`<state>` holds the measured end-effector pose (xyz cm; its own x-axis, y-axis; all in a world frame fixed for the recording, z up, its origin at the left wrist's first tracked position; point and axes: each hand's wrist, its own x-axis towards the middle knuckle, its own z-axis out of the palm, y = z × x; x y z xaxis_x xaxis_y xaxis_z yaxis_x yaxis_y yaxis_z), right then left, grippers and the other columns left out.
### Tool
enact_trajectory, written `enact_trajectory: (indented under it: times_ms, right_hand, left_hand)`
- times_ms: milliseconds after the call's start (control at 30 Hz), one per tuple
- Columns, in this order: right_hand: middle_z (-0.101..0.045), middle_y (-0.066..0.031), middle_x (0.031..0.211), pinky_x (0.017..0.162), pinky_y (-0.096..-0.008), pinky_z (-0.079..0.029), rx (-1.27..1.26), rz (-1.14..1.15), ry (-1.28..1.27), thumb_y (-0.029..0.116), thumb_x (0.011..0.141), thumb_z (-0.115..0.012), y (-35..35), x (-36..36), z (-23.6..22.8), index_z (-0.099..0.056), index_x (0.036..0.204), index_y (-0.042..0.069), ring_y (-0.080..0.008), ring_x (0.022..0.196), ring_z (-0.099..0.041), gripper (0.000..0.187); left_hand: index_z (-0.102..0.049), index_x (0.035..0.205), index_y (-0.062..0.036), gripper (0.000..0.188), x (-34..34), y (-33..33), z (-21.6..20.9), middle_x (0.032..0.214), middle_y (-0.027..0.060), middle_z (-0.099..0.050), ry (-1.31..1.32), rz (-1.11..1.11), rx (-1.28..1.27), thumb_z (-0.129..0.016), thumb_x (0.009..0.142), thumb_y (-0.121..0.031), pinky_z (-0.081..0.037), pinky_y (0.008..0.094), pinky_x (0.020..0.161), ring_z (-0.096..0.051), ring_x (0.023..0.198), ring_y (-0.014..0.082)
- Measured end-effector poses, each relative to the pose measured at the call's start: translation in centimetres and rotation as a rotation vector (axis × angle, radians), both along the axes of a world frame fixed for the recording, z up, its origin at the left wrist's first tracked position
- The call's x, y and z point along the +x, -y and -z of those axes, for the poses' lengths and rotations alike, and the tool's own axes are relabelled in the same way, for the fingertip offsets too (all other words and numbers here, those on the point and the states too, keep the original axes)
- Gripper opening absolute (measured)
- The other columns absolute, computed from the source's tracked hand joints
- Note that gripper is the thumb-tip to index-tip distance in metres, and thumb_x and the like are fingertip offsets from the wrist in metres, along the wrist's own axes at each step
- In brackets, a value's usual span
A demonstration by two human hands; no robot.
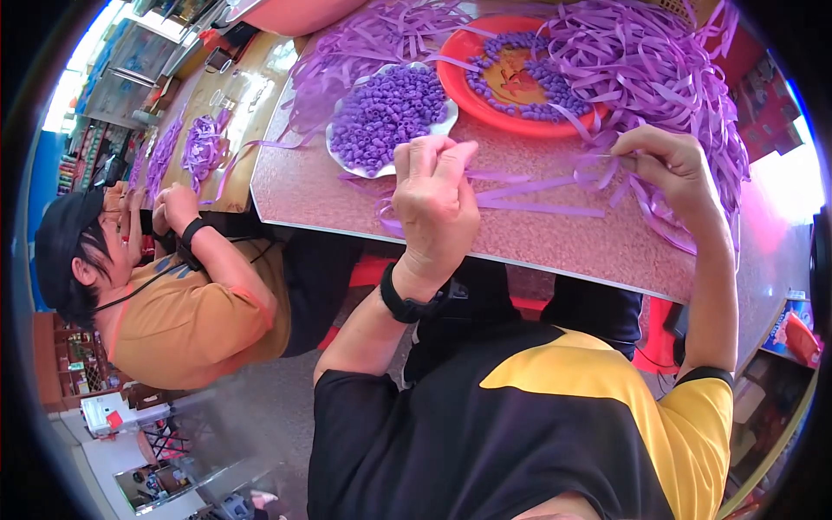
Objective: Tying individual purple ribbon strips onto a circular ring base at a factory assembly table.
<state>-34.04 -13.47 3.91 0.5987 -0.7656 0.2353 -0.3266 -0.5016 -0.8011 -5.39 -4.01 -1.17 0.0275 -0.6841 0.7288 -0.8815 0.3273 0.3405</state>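
My left hand (436, 204), a black band at its wrist, is closed over the table's near edge, beside a white scalloped plate (446, 121) heaped with small purple bead-like pieces (386, 117). A purple ribbon (537, 185) runs rightward from its fingers, which appear to pinch one end. Further right, my right hand (672, 165) is pinched shut near the big ribbon pile. A thin light line, like a needle, shows at its fingertips, with blurred ribbon around it. What exactly sits between those fingers is too small to make out.
A red-orange plate (520, 126) holds a ring of purple pieces (555, 82). Loose purple ribbons (659, 78) heap at the far right. A pink basin (299, 13) stands at the far edge. To the left, a person in an orange shirt (195, 321) works at a wooden table (247, 108).
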Motion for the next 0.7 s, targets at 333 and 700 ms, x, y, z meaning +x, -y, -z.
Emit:
enact_trajectory:
  times_ms: [333,700]
  right_hand:
    - [-0.064,-0.0098,0.083,0.067,-0.0300,-0.049,-0.166,-0.123,-0.045,-0.007,0.082,-0.063,-2.2,2.2,0.1,-0.065,0.097,-0.001,-0.0220,0.070,-0.061,0.016]
    - [-0.063,-0.0070,0.081,0.068,-0.0280,-0.047,0.051,-0.036,-0.170,0.000,0.082,-0.064,-1.8,1.5,-0.7,-0.064,0.093,-0.002,-0.0156,0.074,-0.060,0.011]
  left_hand:
    - [-0.059,0.129,-0.0024,0.047,-6.4,-0.2,-1.8,0.100,0.0052,-0.067,-1.001,0.663,0.500,-0.074,0.085,-0.003,-0.045,0.0196,0.057,-0.058,0.070,0.0031]
    - [-0.067,0.099,-0.0010,0.006,-5.4,1.0,-0.1,0.071,-0.0033,-0.059,-0.939,0.580,0.566,-0.066,0.096,-0.006,-0.039,0.0189,0.051,-0.050,0.058,0.0023]
